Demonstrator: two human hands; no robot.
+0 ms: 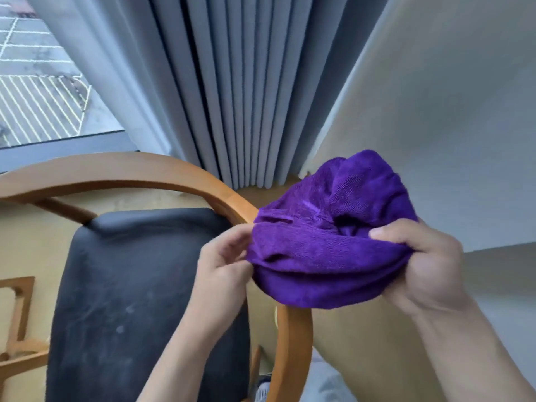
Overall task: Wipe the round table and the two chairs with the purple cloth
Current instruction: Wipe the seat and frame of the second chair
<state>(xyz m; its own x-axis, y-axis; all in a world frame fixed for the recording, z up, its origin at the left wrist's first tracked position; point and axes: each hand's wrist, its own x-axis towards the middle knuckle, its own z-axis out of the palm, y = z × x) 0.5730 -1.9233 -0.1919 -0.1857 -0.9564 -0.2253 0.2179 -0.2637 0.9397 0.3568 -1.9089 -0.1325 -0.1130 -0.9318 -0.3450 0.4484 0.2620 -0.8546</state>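
Note:
The purple cloth [324, 242] is bunched up in the air between both hands, above the right arm of a chair. My left hand [223, 265] pinches its left edge. My right hand [420, 262] grips its right side, thumb on top. Below stands the chair [139, 300], with a dusty black padded seat and a curved wooden frame [203, 181]. The round table is out of view.
Grey curtains [232, 97] hang behind the chair, beside a beige wall [449, 126]. A window [37, 82] at the upper left looks out on a marked car park. Part of another wooden frame [17, 314] shows at the left edge.

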